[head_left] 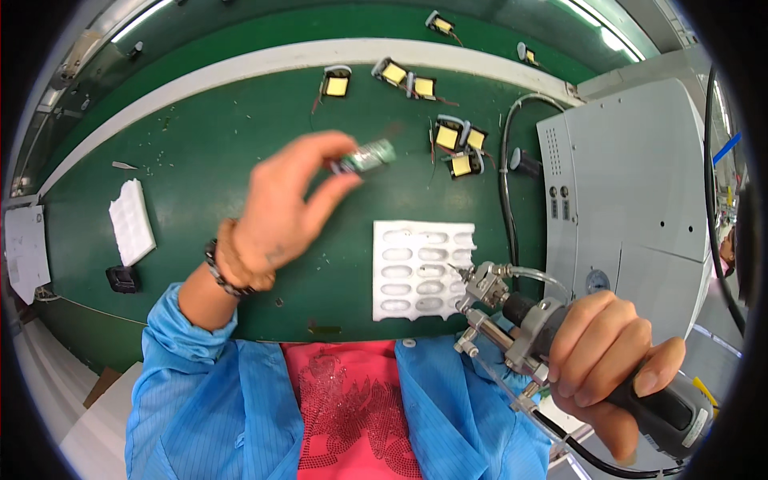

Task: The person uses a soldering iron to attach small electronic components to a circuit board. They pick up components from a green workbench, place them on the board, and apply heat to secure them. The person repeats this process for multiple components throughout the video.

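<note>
My left hand (292, 192) is raised over the green bench mat, pinching a small green circuit-board piece (368, 158) between thumb and fingers. The piece is blurred, so its details cannot be made out. At the lower right my right hand (612, 360) is wrapped round the black handle of a hand tool (524, 324) with metal fittings, clear tubing and a thin tip. That tip points left over a white foam tray (378, 272) with rows of oval hollows. What the hollows hold, if anything, is too small to tell.
Several black parts with yellow pads and thin wires (337, 86) lie at the back, more (447, 138) nearer the grey machine (632, 200). A black cable (504, 184) runs beside that machine. White foam (132, 222) and a small black tray (122, 279) lie left.
</note>
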### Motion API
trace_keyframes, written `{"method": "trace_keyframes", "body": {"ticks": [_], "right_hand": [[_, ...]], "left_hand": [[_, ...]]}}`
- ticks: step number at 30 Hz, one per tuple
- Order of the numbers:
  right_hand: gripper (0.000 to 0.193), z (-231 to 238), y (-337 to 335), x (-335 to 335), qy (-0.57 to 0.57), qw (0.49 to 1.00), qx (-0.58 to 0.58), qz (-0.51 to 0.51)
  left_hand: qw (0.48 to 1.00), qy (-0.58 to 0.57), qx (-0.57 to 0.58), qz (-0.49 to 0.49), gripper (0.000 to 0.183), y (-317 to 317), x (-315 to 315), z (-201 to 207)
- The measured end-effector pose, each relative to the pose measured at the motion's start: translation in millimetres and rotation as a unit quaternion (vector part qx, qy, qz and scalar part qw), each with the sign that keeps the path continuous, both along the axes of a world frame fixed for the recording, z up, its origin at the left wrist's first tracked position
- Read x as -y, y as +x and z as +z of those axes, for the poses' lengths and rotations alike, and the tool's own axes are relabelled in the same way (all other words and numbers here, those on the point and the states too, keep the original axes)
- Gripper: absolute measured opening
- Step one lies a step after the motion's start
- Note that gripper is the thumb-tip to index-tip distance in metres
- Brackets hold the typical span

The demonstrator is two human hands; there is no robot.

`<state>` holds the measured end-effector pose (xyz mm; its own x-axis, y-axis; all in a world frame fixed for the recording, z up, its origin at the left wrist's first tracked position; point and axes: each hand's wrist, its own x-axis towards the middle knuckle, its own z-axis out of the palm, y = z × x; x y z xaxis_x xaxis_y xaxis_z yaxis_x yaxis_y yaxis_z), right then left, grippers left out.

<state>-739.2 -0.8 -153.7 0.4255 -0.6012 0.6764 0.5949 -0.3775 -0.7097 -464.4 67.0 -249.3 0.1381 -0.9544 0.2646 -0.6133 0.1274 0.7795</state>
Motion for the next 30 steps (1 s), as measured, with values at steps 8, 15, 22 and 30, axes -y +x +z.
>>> {"method": "trace_keyframes", "body": {"ticks": [8,15,22,30], "right_hand": [[0.050,1.7,-0.3,-1.2,-0.007,1.000,-0.005,0.003],[0.054,-14.3,26.0,10.7,-0.008,0.999,-0.031,0.042],[0.056,-28.4,45.2,10.6,-0.001,0.999,-0.027,0.025],[0.054,-31.6,53.1,10.2,0.008,0.999,-0.033,0.033]], "left_hand": [[0.994,-0.058,-0.018,-0.087,0.027,-73.8,-19.5,-48.8],[0.997,-0.056,-0.029,-0.037,0.034,-74.5,-23.1,-68.7],[0.996,-0.060,-0.061,-0.035,0.032,-75.0,-23.4,-71.0],[0.996,-0.054,-0.061,-0.031,0.033,-73.7,-23.8,-69.1]]}}
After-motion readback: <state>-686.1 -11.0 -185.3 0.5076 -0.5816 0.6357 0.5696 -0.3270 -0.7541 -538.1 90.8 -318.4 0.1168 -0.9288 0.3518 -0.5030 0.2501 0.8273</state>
